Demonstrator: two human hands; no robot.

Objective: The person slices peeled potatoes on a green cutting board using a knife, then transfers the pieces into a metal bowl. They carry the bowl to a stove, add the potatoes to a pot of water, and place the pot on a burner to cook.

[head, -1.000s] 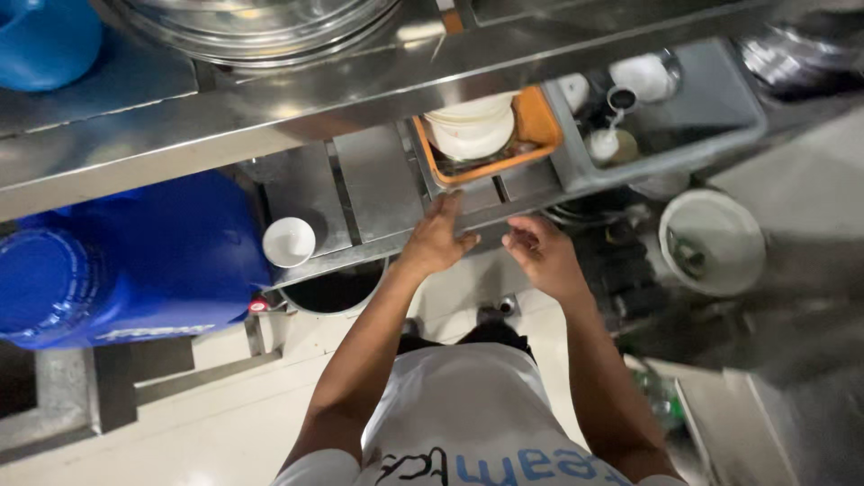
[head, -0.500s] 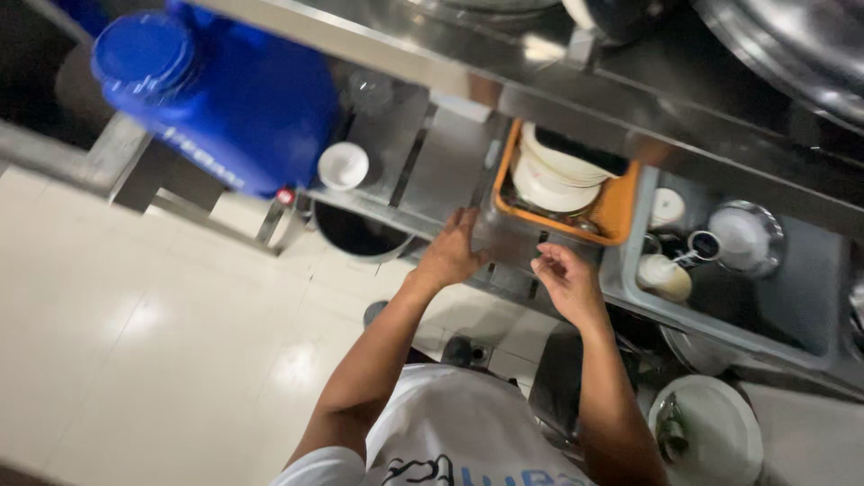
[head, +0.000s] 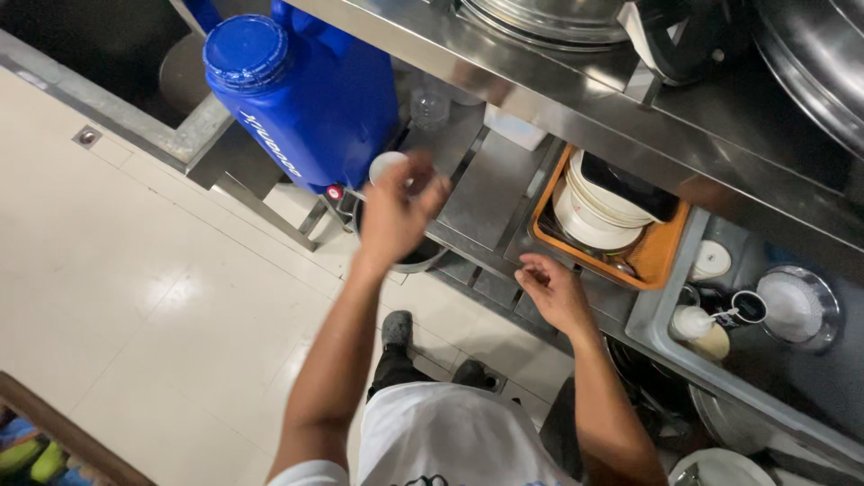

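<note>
Looking down from the head view, the person's left hand (head: 396,211) has swung away from the orange tray (head: 661,261), where it sat half a second ago, and now reaches at the small white cup (head: 387,165) just beyond its fingertips. The fingers are curled loosely around it, but it's hard to tell if they've actually closed on it or are just touching. The cup sits on the steel shelf (head: 486,193) right beside the big blue jug (head: 297,90), with a dark bucket (head: 418,256) under the wrist. The right hand (head: 553,292) is open, holding nothing, hovering just short of the tray of stacked white bowls (head: 589,211). So the attention seems to have shifted from tray to cup.
</note>
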